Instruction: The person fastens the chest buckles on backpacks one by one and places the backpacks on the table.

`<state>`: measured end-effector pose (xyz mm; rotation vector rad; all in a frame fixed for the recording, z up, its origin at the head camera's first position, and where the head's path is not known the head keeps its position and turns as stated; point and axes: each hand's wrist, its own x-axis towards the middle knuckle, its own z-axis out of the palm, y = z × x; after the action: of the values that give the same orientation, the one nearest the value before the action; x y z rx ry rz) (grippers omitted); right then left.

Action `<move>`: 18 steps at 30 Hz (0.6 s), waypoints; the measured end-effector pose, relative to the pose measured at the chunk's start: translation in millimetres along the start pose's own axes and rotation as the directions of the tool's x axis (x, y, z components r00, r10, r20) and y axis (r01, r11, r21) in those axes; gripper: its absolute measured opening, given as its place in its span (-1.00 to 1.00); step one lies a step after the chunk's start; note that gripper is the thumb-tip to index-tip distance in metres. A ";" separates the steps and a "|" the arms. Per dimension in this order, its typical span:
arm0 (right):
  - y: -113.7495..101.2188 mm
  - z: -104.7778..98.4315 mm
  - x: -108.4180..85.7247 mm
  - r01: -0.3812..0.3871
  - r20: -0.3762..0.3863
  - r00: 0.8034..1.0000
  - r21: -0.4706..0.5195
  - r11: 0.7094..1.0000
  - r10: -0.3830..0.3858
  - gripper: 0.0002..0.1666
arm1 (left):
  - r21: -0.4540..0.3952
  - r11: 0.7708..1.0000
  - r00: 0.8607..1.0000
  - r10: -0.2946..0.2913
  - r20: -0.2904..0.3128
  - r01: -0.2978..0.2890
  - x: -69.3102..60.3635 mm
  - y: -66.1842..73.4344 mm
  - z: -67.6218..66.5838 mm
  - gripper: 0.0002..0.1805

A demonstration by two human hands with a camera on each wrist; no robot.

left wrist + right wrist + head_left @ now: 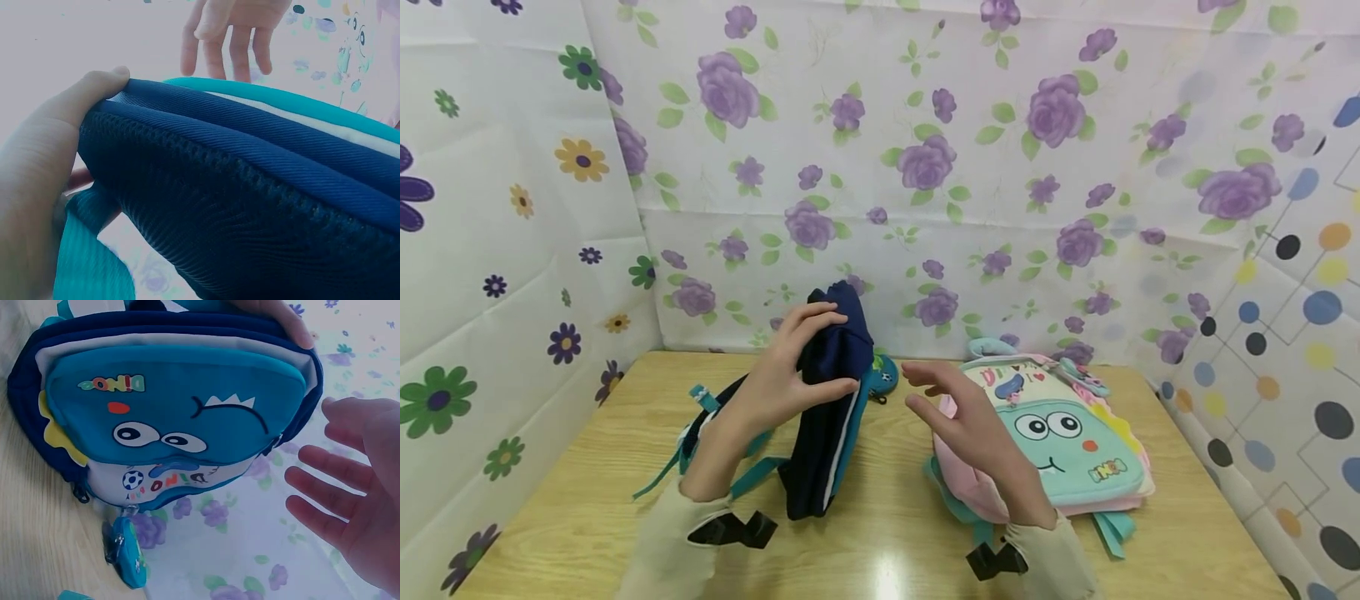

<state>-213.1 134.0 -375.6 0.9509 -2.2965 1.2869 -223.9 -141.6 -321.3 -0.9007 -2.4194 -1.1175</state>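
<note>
Running out to the left of the left forearm, a stretch of wood-grain tabletop (580, 492) reached an edge beside a flower-print cloth (512, 275). Teal straps (756, 477) trailed under and just beside the left wrist. The left hand (778, 383) gripped the upper part of a navy backpack (820, 442), thumb on one side of its rim and fingers bent round the other. The backpack stood on edge between the two hands, directly against the left one, its teal dinosaur-face front turned toward the right palm; whether its lower edge bore on the wood could not be told. Beyond the hands, near the table's back edge, hung its small teal pouch (883, 377). A gap of bare wood separated the backpack from the right hand (958, 412), which was raised with fingers spread and apart from the navy fabric. Below and to the right of that hand lay a pink backpack (1075, 450), crowding the room there; past it the tabletop's right edge met a dotted cloth (1292, 392).
</note>
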 end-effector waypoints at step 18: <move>-2.9 -8.8 1.7 0.070 -0.045 0.997 0.064 0.996 -0.067 -0.44 | -0.022 0.993 0.993 0.115 0.032 -0.114 16.5 8.9 31.4 -0.25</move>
<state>-212.5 139.7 -368.2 1.0042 -2.1823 1.3482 -231.2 -106.3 -327.6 -1.0577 -2.3532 -1.0953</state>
